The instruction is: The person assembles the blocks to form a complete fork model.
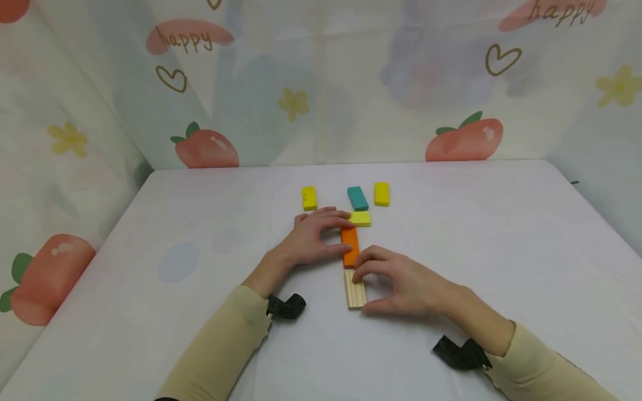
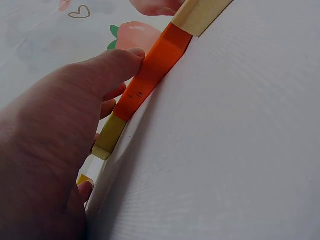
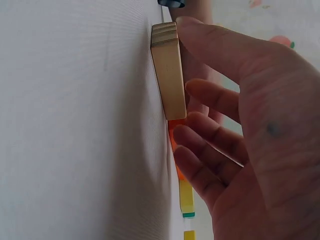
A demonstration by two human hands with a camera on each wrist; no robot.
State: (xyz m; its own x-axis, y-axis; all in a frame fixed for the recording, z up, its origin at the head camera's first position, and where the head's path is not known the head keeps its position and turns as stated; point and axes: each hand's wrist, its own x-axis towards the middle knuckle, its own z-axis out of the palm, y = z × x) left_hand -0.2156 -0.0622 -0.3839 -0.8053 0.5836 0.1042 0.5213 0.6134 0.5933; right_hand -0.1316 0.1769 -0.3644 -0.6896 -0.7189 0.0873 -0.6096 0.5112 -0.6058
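Observation:
In the head view, small rectangular blocks form a line. At its near end lies a plain wooden block [image 1: 355, 295] with grain stripes, then an orange block [image 1: 349, 259], then a light yellow block [image 1: 362, 219] set crosswise. My left hand [image 1: 316, 236] reaches in from the left, its thumb tip touching the orange block and its fingers at the yellow one. On the right, my right hand [image 1: 408, 281] arches beside the wooden block. Its thumb tip [image 3: 187, 22] is at that block's near end; the other fingers, loosely bent, spread along the wooden and orange blocks.
Beyond the line lie a teal block [image 1: 358, 198], touching or close to the crosswise yellow one, and two yellow blocks, one left [image 1: 309, 198] and one right [image 1: 382, 194]. A white cloth [image 1: 150, 334] covers the table. Printed curtains [image 1: 346, 83] hang behind.

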